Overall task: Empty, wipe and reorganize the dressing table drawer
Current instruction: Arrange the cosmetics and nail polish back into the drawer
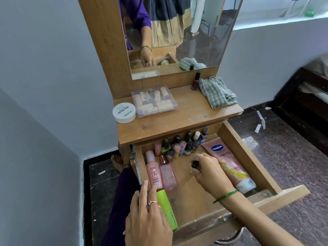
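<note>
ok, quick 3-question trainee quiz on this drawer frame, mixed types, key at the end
1. True or false: the checked cloth lies inside the drawer.
2. What does the right hand pinch?
A. a small dark bottle
B. the Vaseline tube
C. the white jar
3. Fill in: the left hand rests flat on the ____ tube.

Key: 1 false, it is on the tabletop; 2 A; 3 green.

drawer [252, 157]: wooden, pulled open | nail polish bottles [184, 144]: upright, back edge | Vaseline tube [229, 162]: flat, right edge | checked cloth [217, 92]: crumpled, tabletop's right back corner
</note>
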Motion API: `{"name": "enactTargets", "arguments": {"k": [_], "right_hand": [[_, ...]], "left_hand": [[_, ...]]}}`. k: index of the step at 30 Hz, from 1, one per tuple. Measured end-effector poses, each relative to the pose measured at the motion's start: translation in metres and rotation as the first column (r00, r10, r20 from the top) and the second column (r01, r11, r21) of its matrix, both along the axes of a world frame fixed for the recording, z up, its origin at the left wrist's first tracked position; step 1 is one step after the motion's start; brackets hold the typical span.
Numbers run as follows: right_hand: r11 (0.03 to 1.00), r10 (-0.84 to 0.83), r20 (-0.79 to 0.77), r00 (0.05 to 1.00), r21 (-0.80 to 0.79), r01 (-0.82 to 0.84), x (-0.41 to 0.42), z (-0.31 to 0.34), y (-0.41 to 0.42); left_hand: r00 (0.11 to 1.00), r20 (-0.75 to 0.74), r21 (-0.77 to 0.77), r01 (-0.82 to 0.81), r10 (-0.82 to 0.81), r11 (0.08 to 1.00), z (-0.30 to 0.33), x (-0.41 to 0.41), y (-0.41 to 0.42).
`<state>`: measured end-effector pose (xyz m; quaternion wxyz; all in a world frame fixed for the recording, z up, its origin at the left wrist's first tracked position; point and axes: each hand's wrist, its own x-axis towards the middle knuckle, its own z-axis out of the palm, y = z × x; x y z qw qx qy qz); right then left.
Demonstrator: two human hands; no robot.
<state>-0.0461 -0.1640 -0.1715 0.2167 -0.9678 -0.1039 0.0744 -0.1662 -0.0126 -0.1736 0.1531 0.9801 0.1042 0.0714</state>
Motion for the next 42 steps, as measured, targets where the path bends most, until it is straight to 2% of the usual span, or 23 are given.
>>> {"name": "enactTargets", "arguments": {"k": [10, 22, 30, 42], "right_hand": [[0.985, -0.149, -0.125, 0.981, 0.074, 0.158, 0.004, -0.010, 0.001], [0.973, -0.198, -0.232, 0.952, 0.066, 0.219, 0.012, -0.007, 0.011], [0.967, -0.197, -0.220, 0.955, 0.119, 0.227, 0.024, -0.010, 0.025], [0.932, -0.208, -0.286, 0.935, 0.231, 0.278, 0.019, -0.015, 0.042]], "left_hand": [[0.997, -0.080, -0.020, 0.020, -0.021, 1.000, 0.003, -0.001, 0.000], [0.997, -0.079, -0.028, 0.025, -0.027, 0.999, 0.000, -0.001, 0.001], [0.995, -0.090, -0.026, 0.036, -0.038, 0.999, 0.000, -0.002, 0.001], [0.993, -0.116, -0.027, 0.014, -0.017, 1.000, 0.002, -0.002, 0.000]]}}
